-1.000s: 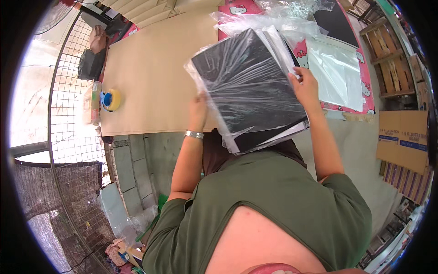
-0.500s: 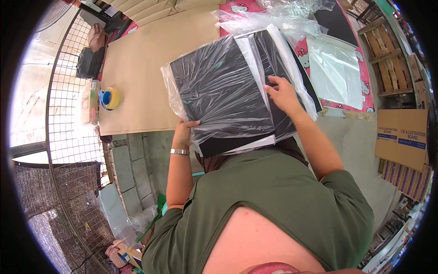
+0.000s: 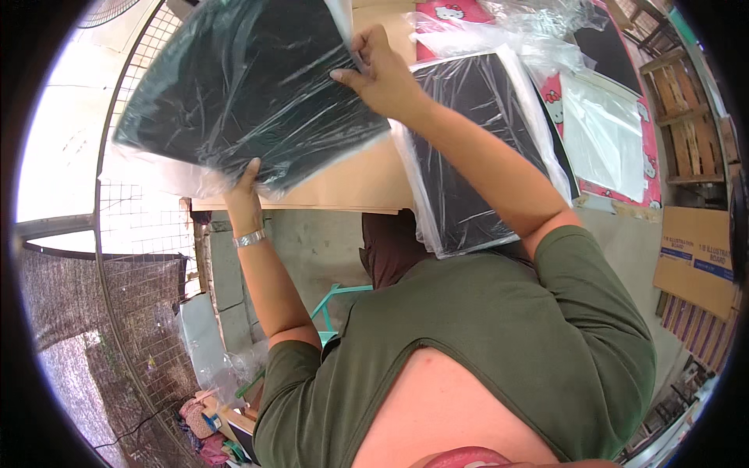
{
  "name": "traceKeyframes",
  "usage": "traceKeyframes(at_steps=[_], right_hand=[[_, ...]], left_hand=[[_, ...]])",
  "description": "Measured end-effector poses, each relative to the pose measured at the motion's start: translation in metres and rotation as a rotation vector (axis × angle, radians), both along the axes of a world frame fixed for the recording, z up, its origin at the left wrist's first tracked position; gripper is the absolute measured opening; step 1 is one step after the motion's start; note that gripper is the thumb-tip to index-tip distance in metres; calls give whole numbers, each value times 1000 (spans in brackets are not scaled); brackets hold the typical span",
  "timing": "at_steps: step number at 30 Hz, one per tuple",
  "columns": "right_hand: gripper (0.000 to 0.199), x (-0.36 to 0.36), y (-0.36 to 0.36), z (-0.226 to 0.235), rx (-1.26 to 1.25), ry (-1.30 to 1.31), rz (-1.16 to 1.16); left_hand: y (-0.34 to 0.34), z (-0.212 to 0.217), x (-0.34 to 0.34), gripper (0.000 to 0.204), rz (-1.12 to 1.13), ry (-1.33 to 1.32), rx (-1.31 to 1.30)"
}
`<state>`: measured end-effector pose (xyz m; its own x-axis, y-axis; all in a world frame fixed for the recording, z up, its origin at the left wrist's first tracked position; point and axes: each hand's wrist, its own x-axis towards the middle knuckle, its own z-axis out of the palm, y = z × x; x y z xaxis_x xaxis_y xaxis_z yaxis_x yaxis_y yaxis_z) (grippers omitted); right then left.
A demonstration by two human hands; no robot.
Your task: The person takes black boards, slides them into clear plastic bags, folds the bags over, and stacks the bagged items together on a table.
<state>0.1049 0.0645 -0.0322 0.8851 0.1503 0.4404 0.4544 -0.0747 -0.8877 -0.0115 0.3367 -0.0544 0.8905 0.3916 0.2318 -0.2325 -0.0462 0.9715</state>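
Observation:
A large black board in clear plastic wrap (image 3: 242, 86) is raised at the upper left, tilted, with creases and glare across its film. My left hand (image 3: 246, 199) is closed on its lower edge, the thumb lying over the plastic. At its right edge, my right hand (image 3: 384, 76) pinches the side between thumb and fingers. Under my right forearm lies another plastic-wrapped black board (image 3: 468, 171), its near end overhanging toward my lap. A white edge and another dark sheet show along its right side.
Brown board (image 3: 343, 183) covers the left part of the table. To the right, a clear plastic packet with white contents (image 3: 602, 136) rests on a pink patterned cover (image 3: 552, 93). Loose clear plastic (image 3: 538, 47) is heaped at the back. A cardboard box (image 3: 690, 257) and a wooden pallet (image 3: 679, 109) stand farther right.
The upper wrapped board has been lifted off the other one and carried left by both hands. My right hand has moved from the lower board's face to the lifted board's right edge.

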Motion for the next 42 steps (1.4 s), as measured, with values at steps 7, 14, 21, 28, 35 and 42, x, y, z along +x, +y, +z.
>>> traceKeyframes(at_steps=[7,14,21,28,35,42], right_hand=[[57,-1,51,-125,-257,253,59],[60,38,63,-138,-292,265,39],[22,-41,-186,-100,-765,-30,-719],[29,-84,-185,-107,-991,179,-644],[30,-71,-203,-119,-645,322,-518],[26,-67,-183,-111,-642,436,-386]], left_hand=[[32,-142,-1,61,34,434,140],[89,-129,52,56,60,540,62],[35,-101,57,58,520,787,1258],[-158,-127,18,37,-405,762,51],[-147,-127,14,17,-413,625,-540],[-106,-144,0,19,-399,553,-662]])
